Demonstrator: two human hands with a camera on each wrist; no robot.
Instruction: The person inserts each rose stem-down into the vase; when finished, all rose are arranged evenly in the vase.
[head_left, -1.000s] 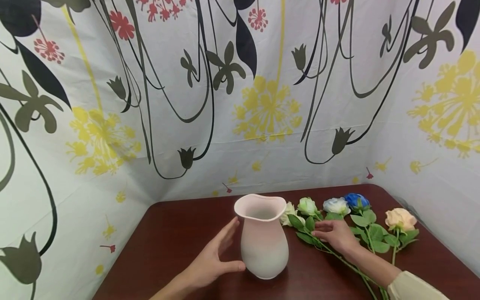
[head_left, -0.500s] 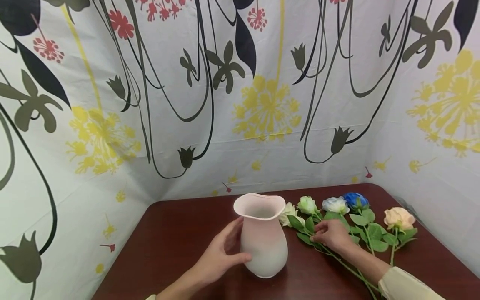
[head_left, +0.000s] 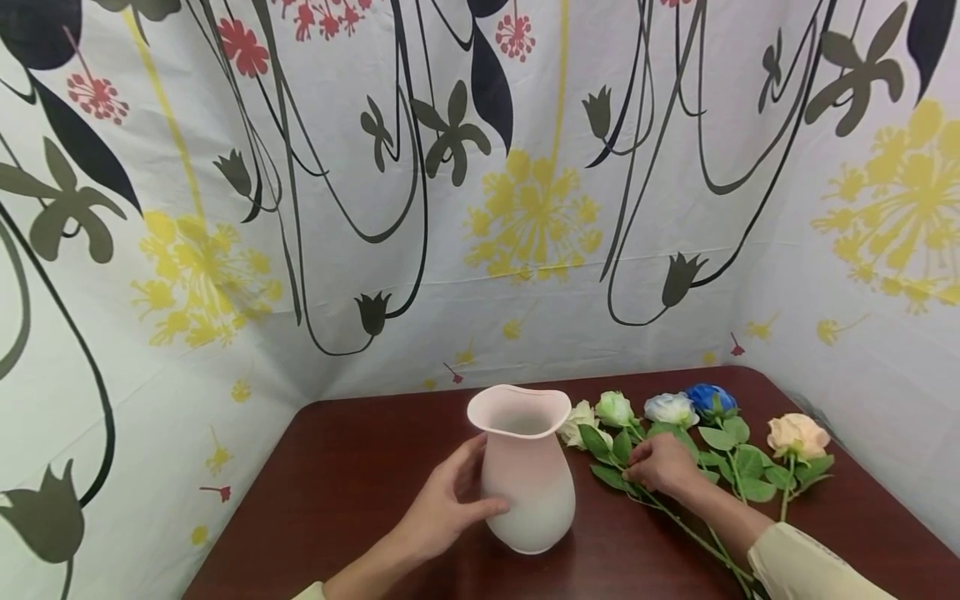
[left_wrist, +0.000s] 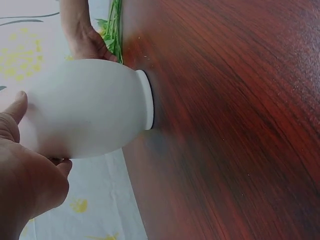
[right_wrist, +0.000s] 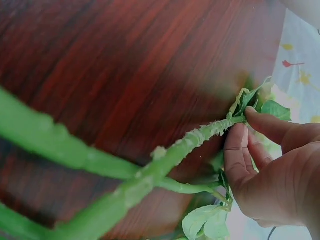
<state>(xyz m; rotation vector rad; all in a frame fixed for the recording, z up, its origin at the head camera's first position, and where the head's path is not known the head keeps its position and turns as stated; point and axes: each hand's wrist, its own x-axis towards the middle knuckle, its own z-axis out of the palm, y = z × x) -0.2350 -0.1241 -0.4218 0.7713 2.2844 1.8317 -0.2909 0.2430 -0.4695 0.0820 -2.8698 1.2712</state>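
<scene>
Upright on the dark red table [head_left: 352,467] stands a pale pink-and-white vase [head_left: 528,492] with a wavy rim. My left hand [head_left: 442,508] grips its left side, thumb on the front and fingers partly hidden behind; the left wrist view shows thumb and fingers against the vase body [left_wrist: 90,107]. To the right, my right hand [head_left: 663,467] pinches the green stem [right_wrist: 185,145] of a rose between thumb and fingertips, just below its leaves. That stem appears to belong to the cream-white rose [head_left: 579,425] lying beside the vase, though flowers overlap there.
More roses lie on the table's right: a pale green-white one [head_left: 615,409], a light blue one [head_left: 671,411], a deep blue one [head_left: 711,400] and a peach one [head_left: 798,437]. A flower-printed cloth [head_left: 420,250] hangs behind and around the table.
My left hand has moved right, from beside the vase to gripping it. The right hand's fingers have closed from loosely extended to a pinch on the stem.
</scene>
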